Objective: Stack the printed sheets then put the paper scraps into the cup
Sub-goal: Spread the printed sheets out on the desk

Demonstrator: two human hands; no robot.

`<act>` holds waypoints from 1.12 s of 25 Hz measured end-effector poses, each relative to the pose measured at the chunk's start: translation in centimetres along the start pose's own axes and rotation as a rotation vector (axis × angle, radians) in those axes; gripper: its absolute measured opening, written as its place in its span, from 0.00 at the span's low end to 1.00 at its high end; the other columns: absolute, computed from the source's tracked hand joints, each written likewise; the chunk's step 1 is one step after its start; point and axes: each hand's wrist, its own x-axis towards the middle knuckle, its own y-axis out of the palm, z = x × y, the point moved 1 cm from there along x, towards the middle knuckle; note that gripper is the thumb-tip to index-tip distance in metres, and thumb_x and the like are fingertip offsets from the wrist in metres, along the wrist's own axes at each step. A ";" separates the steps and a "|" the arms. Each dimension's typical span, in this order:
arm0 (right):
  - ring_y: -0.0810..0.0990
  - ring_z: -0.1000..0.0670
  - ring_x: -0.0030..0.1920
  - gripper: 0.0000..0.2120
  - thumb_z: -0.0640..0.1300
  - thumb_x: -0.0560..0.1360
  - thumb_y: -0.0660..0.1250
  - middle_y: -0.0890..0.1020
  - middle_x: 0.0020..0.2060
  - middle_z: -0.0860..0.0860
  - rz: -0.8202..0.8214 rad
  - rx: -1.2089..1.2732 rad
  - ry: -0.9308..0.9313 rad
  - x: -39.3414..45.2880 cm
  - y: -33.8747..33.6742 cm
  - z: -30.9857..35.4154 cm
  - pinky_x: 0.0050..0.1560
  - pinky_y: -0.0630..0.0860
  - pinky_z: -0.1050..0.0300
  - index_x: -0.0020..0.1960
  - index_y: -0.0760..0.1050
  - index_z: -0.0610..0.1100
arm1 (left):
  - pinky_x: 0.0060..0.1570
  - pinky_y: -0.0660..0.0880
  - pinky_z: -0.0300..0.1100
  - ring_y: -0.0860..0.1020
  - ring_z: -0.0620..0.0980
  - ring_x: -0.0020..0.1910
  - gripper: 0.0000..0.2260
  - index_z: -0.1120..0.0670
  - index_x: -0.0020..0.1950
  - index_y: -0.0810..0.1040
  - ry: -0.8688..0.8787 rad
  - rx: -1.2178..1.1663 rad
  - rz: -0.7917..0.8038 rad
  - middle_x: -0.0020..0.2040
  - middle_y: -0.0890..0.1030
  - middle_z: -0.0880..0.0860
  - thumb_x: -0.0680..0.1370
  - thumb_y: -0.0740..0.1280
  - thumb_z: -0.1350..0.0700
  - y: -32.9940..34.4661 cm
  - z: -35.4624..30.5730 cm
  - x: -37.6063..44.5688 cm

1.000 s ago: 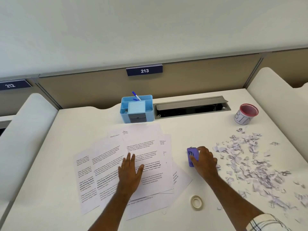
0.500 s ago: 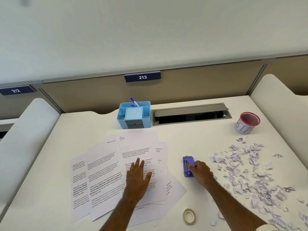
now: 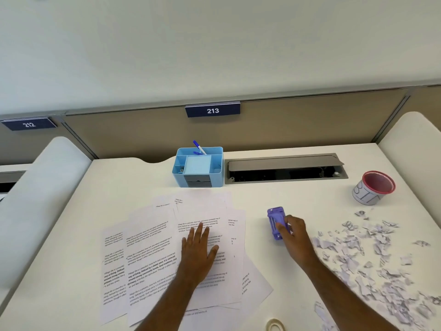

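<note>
We take the blue desk organiser point(image 3: 198, 167) at the back of the white desk point(image 3: 114, 201) as our reference. Directly in front of it lie the printed sheets point(image 3: 152, 254), fanned out and overlapping, not squared into a stack. Our left hand point(image 3: 199, 249) lies flat on the top sheets, fingers straight and slightly spread, palm down, pressing the paper.

In front of the organiser and to its right, just beside the sheets' right edge, sits a small purple stapler-like tool point(image 3: 276, 222). Our right hand point(image 3: 292, 234) rests on its near end with fingers curled over it; we read this as a grip.

Farther right of the organiser, beyond the open cable tray point(image 3: 286, 167), stands the cup point(image 3: 373, 187), white with a red rim, upright, handwriting on its side. The paper scraps point(image 3: 372, 256) lie scattered on the desk in front of the cup, well apart from the sheets; whether any are in the cup we cannot tell.

A roll of tape point(image 3: 275, 325) lies at the near edge, far in front of the organiser. A blue pen point(image 3: 199, 147) stands in the organiser's rear compartment.
</note>
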 end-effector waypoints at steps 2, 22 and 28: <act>0.81 0.40 0.44 0.07 0.45 0.80 0.68 0.79 0.46 0.43 0.026 0.078 0.030 1.4 0.2 1.8 0.44 0.80 0.50 0.44 0.74 0.46 | 0.80 0.36 0.51 0.39 0.53 0.85 0.42 0.48 0.86 0.46 0.000 0.008 0.000 0.86 0.42 0.49 0.77 0.38 0.28 -0.2 0.1 0.9; 0.81 0.52 0.36 0.16 0.52 0.80 0.69 0.84 0.44 0.48 0.259 0.059 -0.059 16.9 8.2 19.4 0.29 0.75 0.64 0.60 0.72 0.44 | 0.80 0.47 0.59 0.48 0.55 0.85 0.34 0.51 0.86 0.52 0.050 0.108 -0.133 0.87 0.49 0.50 0.84 0.50 0.35 3.9 2.9 6.1; 0.78 0.49 0.38 0.19 0.54 0.81 0.67 0.84 0.42 0.46 0.335 -0.283 -0.179 19.5 10.3 20.4 0.40 0.76 0.55 0.44 0.82 0.38 | 0.82 0.48 0.60 0.43 0.52 0.85 0.34 0.49 0.86 0.46 0.038 0.092 -0.154 0.87 0.44 0.48 0.84 0.51 0.35 3.8 2.7 5.7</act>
